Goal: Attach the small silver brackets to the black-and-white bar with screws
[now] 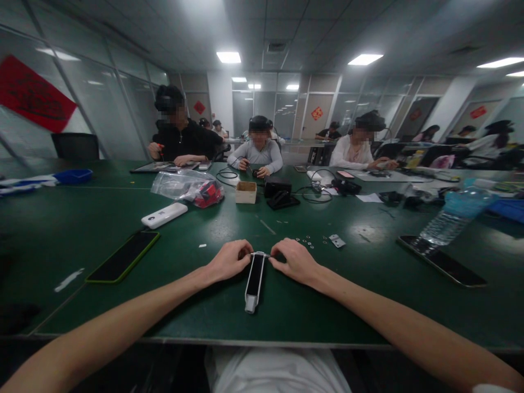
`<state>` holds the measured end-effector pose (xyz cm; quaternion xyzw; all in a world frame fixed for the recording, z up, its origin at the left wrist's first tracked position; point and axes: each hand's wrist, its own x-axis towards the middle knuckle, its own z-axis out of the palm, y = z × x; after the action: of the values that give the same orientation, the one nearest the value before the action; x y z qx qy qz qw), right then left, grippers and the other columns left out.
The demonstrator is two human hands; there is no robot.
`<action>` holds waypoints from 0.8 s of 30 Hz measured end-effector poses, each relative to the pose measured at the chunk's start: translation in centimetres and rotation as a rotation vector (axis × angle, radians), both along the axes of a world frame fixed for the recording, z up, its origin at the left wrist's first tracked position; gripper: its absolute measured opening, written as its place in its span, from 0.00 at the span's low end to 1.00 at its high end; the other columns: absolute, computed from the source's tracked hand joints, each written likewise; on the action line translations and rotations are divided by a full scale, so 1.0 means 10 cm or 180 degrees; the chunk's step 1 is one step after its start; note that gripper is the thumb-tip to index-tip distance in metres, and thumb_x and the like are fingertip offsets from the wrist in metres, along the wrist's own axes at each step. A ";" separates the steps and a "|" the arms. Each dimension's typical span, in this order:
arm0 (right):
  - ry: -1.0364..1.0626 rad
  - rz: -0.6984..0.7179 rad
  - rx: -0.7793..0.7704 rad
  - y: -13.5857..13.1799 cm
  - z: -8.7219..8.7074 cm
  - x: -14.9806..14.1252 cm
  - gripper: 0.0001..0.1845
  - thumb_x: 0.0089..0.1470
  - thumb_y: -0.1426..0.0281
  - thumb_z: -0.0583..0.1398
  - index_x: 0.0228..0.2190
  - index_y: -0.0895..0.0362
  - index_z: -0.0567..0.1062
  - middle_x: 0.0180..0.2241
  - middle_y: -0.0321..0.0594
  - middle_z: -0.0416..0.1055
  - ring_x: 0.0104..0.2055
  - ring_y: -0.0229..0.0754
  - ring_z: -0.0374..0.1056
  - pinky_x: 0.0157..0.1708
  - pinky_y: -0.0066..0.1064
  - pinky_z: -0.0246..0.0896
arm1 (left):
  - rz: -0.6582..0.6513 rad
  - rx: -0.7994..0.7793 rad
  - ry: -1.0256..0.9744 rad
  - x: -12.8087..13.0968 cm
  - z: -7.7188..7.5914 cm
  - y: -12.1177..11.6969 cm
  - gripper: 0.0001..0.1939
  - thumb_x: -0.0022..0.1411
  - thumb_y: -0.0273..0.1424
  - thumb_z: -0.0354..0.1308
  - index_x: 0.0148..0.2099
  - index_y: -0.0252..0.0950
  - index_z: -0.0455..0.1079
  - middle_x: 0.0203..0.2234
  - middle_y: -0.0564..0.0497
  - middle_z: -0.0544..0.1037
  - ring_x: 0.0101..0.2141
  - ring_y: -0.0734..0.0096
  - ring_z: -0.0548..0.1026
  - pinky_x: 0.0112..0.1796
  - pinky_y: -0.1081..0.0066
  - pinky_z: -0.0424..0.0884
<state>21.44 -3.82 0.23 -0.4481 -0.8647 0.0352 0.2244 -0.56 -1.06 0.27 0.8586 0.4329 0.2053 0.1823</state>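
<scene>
A slim, long device with a white frame and a black face [255, 278] lies on the green table in front of me, its white end towards me. At its far end, my left hand [230, 258] pinches the left side with thumb and forefinger. My right hand [298, 258] pinches at the right side of that same end, knuckles up. Something thin and dark shows between the device and the right fingertips, too small to name. Several small rings [310, 244] and a small metallic plate [337, 240] lie beyond my right hand.
To the left are a green-edged phone [125, 257] and a white handheld device [165, 215]. A water bottle [452, 218] stands by another phone [446, 262] at right. Farther back are a plastic bag [184, 186], a small box [246, 193] and cables. Several people sit across the table.
</scene>
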 end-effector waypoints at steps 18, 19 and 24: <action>0.0118 0.0198 0.0038 0.05 -0.08 0.00 0.08 0.55 0.67 0.59 0.34 0.59 0.73 0.33 0.42 0.73 0.35 0.41 0.66 0.36 0.33 0.62 | -0.0111 0.0091 -0.0015 0.00 -0.03 0.02 0.09 0.58 0.35 0.53 0.36 0.34 0.68 0.24 0.53 0.71 0.25 0.72 0.69 0.26 0.74 0.62; 0.0114 0.0205 0.0049 0.05 -0.08 0.00 0.07 0.55 0.67 0.59 0.34 0.59 0.73 0.33 0.42 0.73 0.35 0.41 0.65 0.36 0.34 0.62 | -0.0113 0.0102 -0.0023 0.00 -0.04 0.02 0.09 0.58 0.35 0.53 0.36 0.34 0.68 0.24 0.53 0.71 0.25 0.72 0.69 0.26 0.74 0.62; 0.0120 0.0213 0.0053 0.05 -0.08 0.00 0.07 0.55 0.68 0.59 0.34 0.59 0.73 0.34 0.42 0.72 0.36 0.41 0.65 0.37 0.33 0.62 | -0.0095 0.0144 -0.0041 0.00 -0.03 0.01 0.09 0.58 0.34 0.53 0.36 0.34 0.68 0.25 0.53 0.71 0.25 0.72 0.68 0.26 0.74 0.62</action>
<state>21.41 -3.31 -0.53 -0.4163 -0.8751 0.0440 0.2430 -0.56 -0.96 -0.05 0.8676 0.4140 0.2177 0.1686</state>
